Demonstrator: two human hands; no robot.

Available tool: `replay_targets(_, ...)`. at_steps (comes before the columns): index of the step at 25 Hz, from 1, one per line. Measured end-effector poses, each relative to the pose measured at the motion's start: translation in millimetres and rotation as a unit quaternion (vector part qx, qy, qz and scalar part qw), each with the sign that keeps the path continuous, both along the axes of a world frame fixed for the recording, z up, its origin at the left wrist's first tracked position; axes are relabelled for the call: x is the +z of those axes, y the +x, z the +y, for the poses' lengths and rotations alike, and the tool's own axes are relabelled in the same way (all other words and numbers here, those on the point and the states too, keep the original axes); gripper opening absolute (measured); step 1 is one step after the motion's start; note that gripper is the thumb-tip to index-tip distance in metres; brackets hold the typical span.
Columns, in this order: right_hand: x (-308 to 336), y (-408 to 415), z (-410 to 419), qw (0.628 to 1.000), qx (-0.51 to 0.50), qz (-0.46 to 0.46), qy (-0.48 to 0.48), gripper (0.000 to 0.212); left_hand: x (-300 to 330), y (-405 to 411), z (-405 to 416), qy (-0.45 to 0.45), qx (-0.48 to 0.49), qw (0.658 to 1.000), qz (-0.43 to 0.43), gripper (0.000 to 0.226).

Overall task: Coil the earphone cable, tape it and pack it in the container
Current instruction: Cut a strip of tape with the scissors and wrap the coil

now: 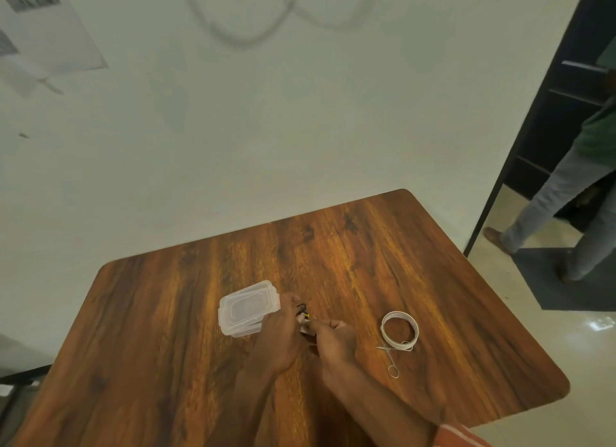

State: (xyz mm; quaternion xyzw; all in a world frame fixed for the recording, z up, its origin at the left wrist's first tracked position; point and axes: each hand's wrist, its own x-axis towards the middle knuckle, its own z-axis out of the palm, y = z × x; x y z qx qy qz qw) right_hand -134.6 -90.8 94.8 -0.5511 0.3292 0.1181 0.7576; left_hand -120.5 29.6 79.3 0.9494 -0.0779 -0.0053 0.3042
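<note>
My left hand (pixel 281 333) is closed around a coiled black earphone cable (pixel 302 309); only a small loop and a yellow spot show past the fingers. My right hand (pixel 333 341) meets it from the right and pinches a pale strip of tape (pixel 305 326) against the coil. A clear plastic container (pixel 246 308) with its lid on lies flat on the table just left of my left hand, touching it. A white tape roll (pixel 399 330) lies to the right of my hands.
Small metal scissors (pixel 390 360) lie against the tape roll's near side. The wooden table (pixel 166 346) stands against a white wall. At the far right a person (pixel 580 193) stands in a doorway on a dark mat.
</note>
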Motion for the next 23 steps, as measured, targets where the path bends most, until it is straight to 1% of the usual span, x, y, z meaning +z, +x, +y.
replay_targets(1, 0.6, -1.1, -0.5, 1.0, -0.005, 0.006, 0.004, 0.011, -0.7, 0.0, -2.1, 0.003, 0.001, 1.0, -0.009, 0.014)
replay_targets(2, 1.3, -2.7, -0.6, 1.0, -0.009, 0.01, 0.007, 0.011, 0.1, 0.3, -4.9, -0.007, 0.014, 1.0, -0.005, 0.018)
replay_targets(3, 2.4, -4.3, -0.6, 1.0, -0.012, 0.012, 0.012, 0.011, 0.6, 0.7, -7.4, -0.031, 0.049, 0.998, 0.011, 0.026)
replay_targets(4, 3.6, -5.4, 0.1, 1.0, -0.015, 0.013, 0.018, 0.011, 0.6, 1.4, -10.3, -0.041, 0.075, 0.996, 0.005, 0.029)
replay_targets(6, 5.5, -7.4, 0.9, 0.999, -0.021, 0.014, 0.029, 0.008, 5.1, -2.0, -15.9, -0.082, 0.108, 0.991, -0.015, 0.018)
replay_targets(8, 7.7, -7.6, 2.4, 0.999, -0.025, 0.019, 0.041, 0.007, 10.7, -5.9, -18.8, -0.135, 0.144, 0.98, -0.033, 0.027)
replay_targets(9, 8.6, -7.4, 2.7, 0.998, -0.026, 0.023, 0.052, 0.008, 11.4, -6.9, -19.5, -0.156, 0.154, 0.974, -0.056, 0.033)
replay_targets(10, 9.3, -6.9, 3.0, 0.997, -0.027, 0.028, 0.066, 0.008, 12.6, -9.1, -20.6, -0.152, 0.154, 0.972, -0.088, 0.037)
replay_targets(12, 12.0, -6.4, 3.4, 0.994, -0.036, 0.042, 0.097, 0.007, 16.0, -13.8, -24.4, -0.135, 0.168, 0.968, -0.132, 0.037)
replay_targets(14, 14.4, -5.7, 3.9, 0.988, -0.044, 0.052, 0.14, 0.005, 17.7, -18.4, -28.2, -0.172, 0.203, 0.957, -0.119, 0.036)
replay_targets(16, 17.2, -6.4, 3.2, 0.981, -0.042, 0.053, 0.18, 0.007, 17.5, -24.2, -29.7, -0.219, 0.235, 0.944, -0.07, 0.033)
replay_targets(18, 17.5, -6.7, 1.3, 0.978, -0.043, 0.047, 0.198, 0.01, 18.3, -29.2, -27.3, -0.247, 0.222, 0.943, -0.036, 0.034)
replay_targets(19, 17.4, -6.5, 0.2, 0.977, -0.045, 0.044, 0.203, 0.011, 19.4, -30.9, -24.1, -0.243, 0.198, 0.949, -0.032, 0.034)
replay_targets(22, 16.8, -6.6, -1.5, 0.978, -0.047, 0.024, 0.203, 0.013, 25.0, -34.2, -15.7, -0.184, 0.1, 0.977, -0.042, 0.031)
replay_targets(23, 17.3, -6.8, -1.8, 0.978, -0.043, 0.014, 0.206, 0.012, 26.2, -33.5, -13.8, -0.165, 0.083, 0.982, -0.048, 0.03)
